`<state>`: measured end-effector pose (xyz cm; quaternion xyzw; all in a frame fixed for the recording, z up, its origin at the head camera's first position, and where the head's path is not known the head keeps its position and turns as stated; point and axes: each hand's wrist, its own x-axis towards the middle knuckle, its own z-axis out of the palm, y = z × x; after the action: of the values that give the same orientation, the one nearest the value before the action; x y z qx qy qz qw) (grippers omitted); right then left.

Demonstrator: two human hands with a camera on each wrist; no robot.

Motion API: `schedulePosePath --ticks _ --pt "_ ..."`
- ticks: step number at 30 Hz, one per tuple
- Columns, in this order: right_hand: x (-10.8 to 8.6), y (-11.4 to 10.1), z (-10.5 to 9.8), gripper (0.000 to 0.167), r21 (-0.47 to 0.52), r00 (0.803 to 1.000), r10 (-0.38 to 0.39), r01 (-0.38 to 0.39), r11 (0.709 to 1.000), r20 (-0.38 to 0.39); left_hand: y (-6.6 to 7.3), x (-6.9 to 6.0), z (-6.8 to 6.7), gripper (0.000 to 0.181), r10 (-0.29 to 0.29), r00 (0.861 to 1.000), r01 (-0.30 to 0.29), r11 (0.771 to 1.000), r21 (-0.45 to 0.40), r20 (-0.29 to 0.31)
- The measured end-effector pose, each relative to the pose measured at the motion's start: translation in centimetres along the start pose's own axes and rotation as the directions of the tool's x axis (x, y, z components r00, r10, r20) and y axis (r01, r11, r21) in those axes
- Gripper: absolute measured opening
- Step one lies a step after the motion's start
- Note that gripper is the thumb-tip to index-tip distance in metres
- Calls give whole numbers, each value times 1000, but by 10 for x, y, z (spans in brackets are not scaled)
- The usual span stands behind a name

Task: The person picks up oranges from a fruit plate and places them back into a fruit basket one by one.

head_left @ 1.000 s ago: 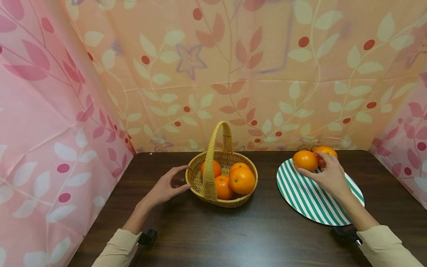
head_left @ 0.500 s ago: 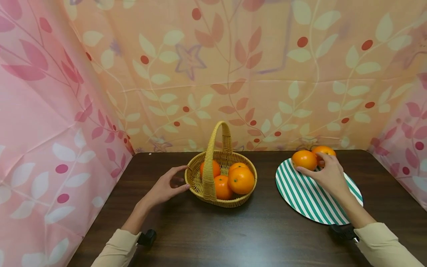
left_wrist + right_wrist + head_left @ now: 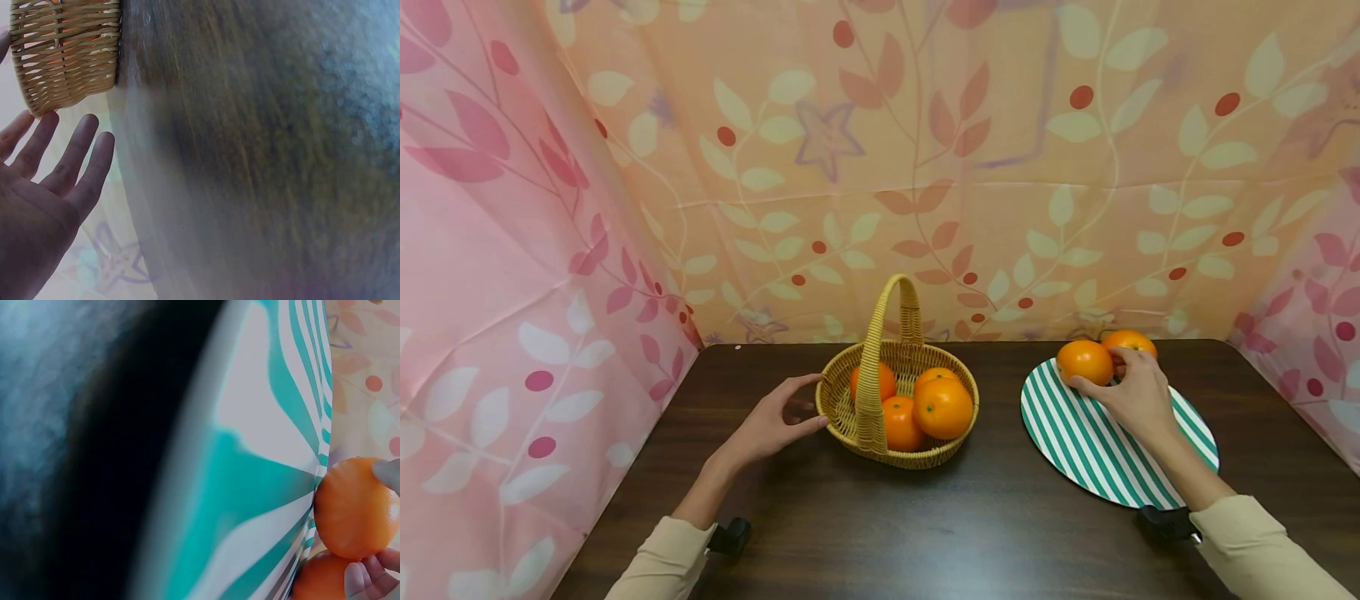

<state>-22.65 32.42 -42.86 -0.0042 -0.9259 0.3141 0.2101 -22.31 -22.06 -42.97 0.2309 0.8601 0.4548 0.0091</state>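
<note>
My left hand (image 3: 772, 423) is at the left side of a yellow wicker basket (image 3: 838, 429), its fingertips touching the rim. In the left wrist view the fingers of the left hand (image 3: 47, 187) are extended and spread beside the basket's woven wall (image 3: 69, 56). Several oranges lie inside; one orange (image 3: 943, 407) sits highest, at the right. Over on the right, my right hand (image 3: 1138, 398) holds an orange (image 3: 1084, 362) between thumb and fingers, at the far part of a striped placemat (image 3: 1105, 450). Just behind it sits another orange (image 3: 1130, 342), partly hidden by the hand.
A dark wooden table (image 3: 880, 533) carries everything. The basket's tall handle (image 3: 880, 333) arches above its rim. Floral cloth (image 3: 925, 167) hangs behind the table and along both sides.
My right hand has shifted slightly toward the left orange, and its fingers have closed in on it. The left hand and the basket stay in place.
</note>
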Motion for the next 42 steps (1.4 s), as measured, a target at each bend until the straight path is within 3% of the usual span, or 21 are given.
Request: schedulePosePath --ticks 14,20,31,42 --pt "2 -1 2 69 -26 999 -39 39 999 -25 1 0 -1 71 -10 1000 9 1000 15 8" --pt "5 -4 -2 79 -40 999 -42 41 998 -35 1 0 -1 71 -10 1000 10 1000 13 5" --pt "8 -6 3 101 -37 996 -41 45 998 79 1 0 -2 71 -21 1000 21 1000 6 12" --pt "13 -5 13 95 -27 987 -66 70 997 147 3 0 -2 71 -17 1000 17 1000 6 17"
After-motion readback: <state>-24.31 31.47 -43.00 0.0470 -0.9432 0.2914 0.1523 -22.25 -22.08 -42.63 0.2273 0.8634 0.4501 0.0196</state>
